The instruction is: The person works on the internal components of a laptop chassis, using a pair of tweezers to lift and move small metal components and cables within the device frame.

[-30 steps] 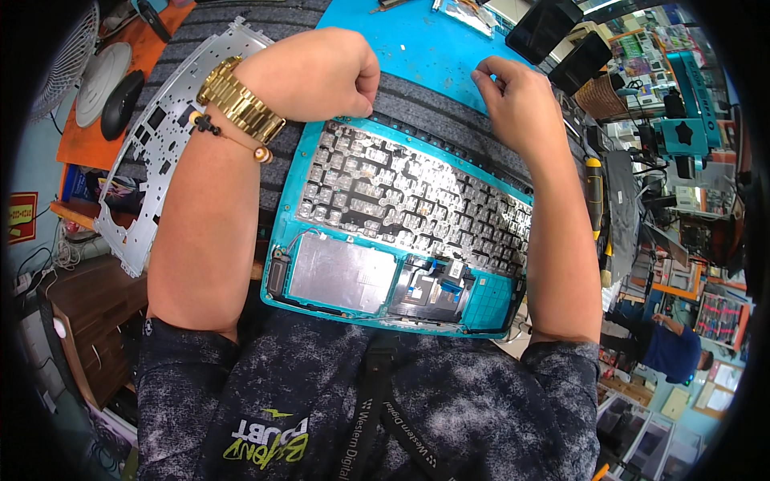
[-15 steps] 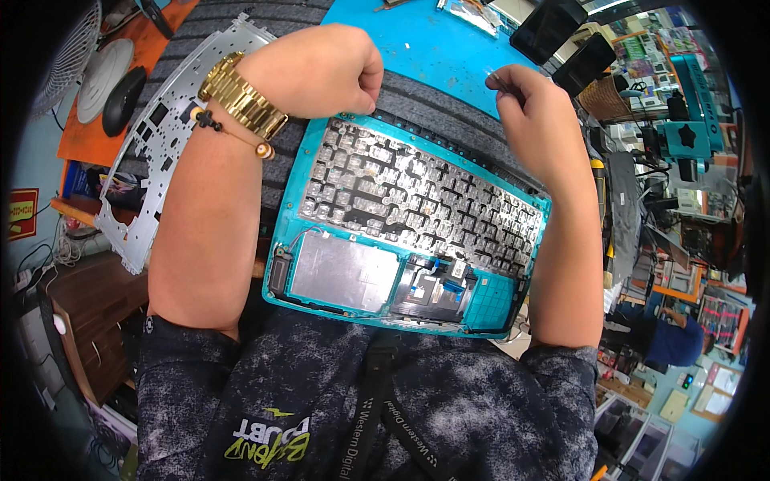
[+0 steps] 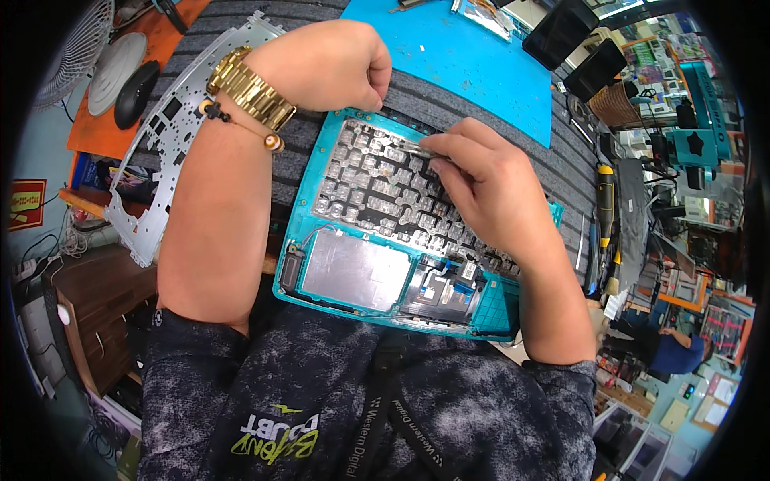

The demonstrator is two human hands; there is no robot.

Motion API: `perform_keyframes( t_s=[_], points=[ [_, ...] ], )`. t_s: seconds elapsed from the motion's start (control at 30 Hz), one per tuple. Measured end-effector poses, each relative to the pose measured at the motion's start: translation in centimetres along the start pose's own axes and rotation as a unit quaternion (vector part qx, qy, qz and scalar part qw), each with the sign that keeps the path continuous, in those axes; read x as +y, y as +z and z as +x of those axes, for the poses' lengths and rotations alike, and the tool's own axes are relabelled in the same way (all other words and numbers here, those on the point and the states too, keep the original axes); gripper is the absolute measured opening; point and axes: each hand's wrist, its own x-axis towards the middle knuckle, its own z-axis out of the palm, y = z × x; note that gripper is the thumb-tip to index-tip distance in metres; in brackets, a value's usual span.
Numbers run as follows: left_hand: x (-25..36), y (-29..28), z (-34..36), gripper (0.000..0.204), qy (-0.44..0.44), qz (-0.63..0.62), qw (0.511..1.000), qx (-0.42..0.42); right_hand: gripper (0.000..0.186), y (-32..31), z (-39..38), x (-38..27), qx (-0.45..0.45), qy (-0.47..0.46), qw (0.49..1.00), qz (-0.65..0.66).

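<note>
At a ribbed gray surface (image 3: pixel 413 92), we hold our right hand (image 3: pixel 491 184) over a silver keyboard (image 3: pixel 385 180), thumb and finger pinching a slim silver piece (image 3: pixel 413 149) too blurred to name. The keyboard sits in a teal laptop case (image 3: pixel 309 184), beneath and left of that hand. Our left hand (image 3: pixel 341 68) curls at the case's far left corner, fingertips hidden, so we cannot tell what it grips. A blue mat (image 3: pixel 473 68) lies beyond, a yellow-and-black screwdriver (image 3: pixel 605 192) to the right, a perforated metal plate (image 3: pixel 197 70) to the left.
</note>
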Motion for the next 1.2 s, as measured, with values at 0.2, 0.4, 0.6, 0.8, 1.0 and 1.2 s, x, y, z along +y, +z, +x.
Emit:
perform_keyframes(
  t_s=[0.2,0.4,0.6,0.8,1.0,1.2],
  points=[
    [-0.1,-0.1,-0.1,0.016,-0.007,0.009,1.000,-0.003,0.021,1.5,0.0,-0.3,0.007,-0.028,1.000,-0.004],
    [-0.1,0.0,0.0,0.016,-0.014,0.007,1.000,-0.008,0.023,1.8,0.1,-0.2,0.011,-0.043,0.999,-0.014],
    [0.1,0.1,0.1,0.016,-0.020,0.015,1.000,-0.007,0.022,2.0,0.3,-0.1,0.012,-0.050,0.999,-0.015],
    [0.0,0.2,0.1,0.015,-0.019,0.016,1.000,-0.005,0.014,2.2,0.4,-0.2,0.013,-0.043,0.999,-0.022],
    [0.0,0.2,0.1,0.016,-0.014,0.016,1.000,-0.002,0.012,2.3,0.5,-0.2,0.018,-0.041,0.999,-0.019],
    [0.2,-0.4,0.0,0.015,-0.018,0.021,1.000,-0.012,0.014,1.3,1.1,1.0,0.057,-0.022,0.998,0.004]
  ],
)
